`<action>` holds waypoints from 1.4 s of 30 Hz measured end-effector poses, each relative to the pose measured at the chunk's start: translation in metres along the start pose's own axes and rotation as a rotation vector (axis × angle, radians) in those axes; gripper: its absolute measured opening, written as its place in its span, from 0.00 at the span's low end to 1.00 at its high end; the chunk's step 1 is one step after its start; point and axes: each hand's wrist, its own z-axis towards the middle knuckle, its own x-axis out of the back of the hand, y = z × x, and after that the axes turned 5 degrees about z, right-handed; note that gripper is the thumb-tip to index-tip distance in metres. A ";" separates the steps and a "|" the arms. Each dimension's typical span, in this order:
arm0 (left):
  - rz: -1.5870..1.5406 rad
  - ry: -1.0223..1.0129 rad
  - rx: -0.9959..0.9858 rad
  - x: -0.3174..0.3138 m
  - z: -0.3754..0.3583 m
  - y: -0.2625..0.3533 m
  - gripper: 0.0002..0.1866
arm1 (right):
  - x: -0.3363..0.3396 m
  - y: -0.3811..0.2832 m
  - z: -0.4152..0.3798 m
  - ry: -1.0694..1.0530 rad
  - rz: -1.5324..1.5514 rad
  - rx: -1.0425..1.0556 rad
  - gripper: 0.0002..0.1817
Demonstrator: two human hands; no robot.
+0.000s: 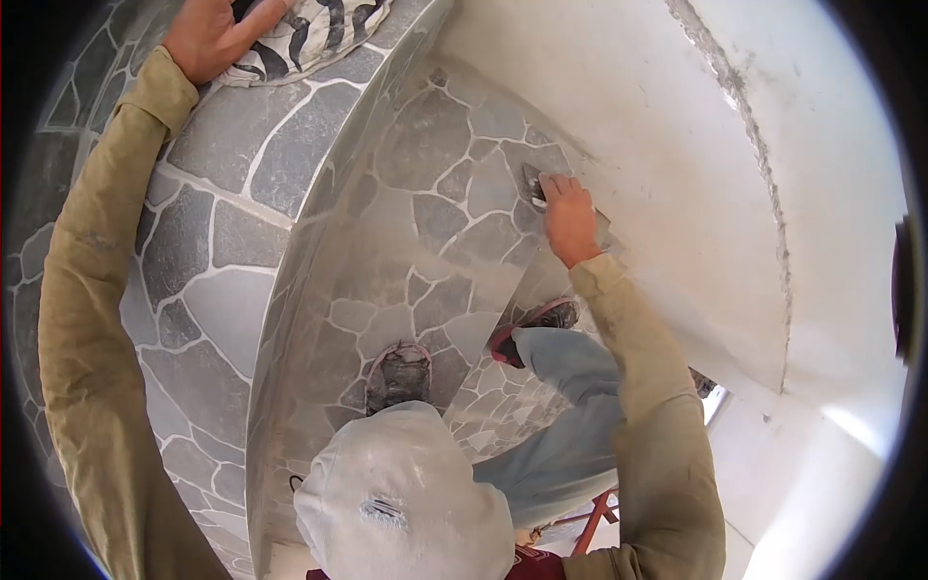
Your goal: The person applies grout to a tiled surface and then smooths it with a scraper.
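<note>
My right hand [568, 220] presses a small flat scraper-like tool [533, 184] against a grey stone piece where the stone cladding [425, 222] meets the white plastered wall [677, 174]. My left hand [215, 34] rests flat on a black-and-white patterned cloth [309, 34] lying on the upper stone step [222, 193]. Both arms wear tan sleeves. My knee in dusty trousers [401, 493] fills the lower middle, and my two shoes [398, 375] stand on the lower stone surface.
The curved step edge [290, 319] runs between the upper and lower stone surfaces. A rough seam [764, 164] crosses the white wall. A red metal frame [594, 517] shows below, beside a bright opening [715, 401].
</note>
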 end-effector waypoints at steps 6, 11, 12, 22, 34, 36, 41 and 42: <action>0.087 0.005 0.003 -0.011 -0.006 -0.017 0.16 | 0.005 0.022 0.022 0.015 -0.050 -0.130 0.17; 0.048 -0.032 0.058 -0.005 -0.003 -0.012 0.17 | 0.011 -0.018 0.009 -0.044 0.082 0.043 0.14; 0.054 -0.037 0.075 -0.009 -0.005 -0.013 0.17 | 0.010 0.003 0.027 -0.025 0.042 -0.066 0.15; -0.011 0.030 0.029 -0.010 -0.004 -0.014 0.19 | 0.008 0.003 0.049 -0.018 -0.062 -0.071 0.12; -0.032 0.042 -0.043 -0.013 -0.009 -0.028 0.16 | -0.006 -0.028 0.032 -0.010 0.008 0.065 0.12; -0.013 0.006 -0.051 -0.010 -0.005 -0.027 0.17 | -0.010 -0.004 0.047 0.005 -0.091 -0.060 0.11; 0.047 0.033 -0.033 -0.008 -0.008 -0.023 0.17 | -0.002 -0.048 0.026 -0.055 -0.045 0.089 0.11; 0.039 0.033 -0.033 -0.009 -0.006 -0.024 0.17 | -0.006 -0.030 0.034 -0.061 -0.049 0.085 0.11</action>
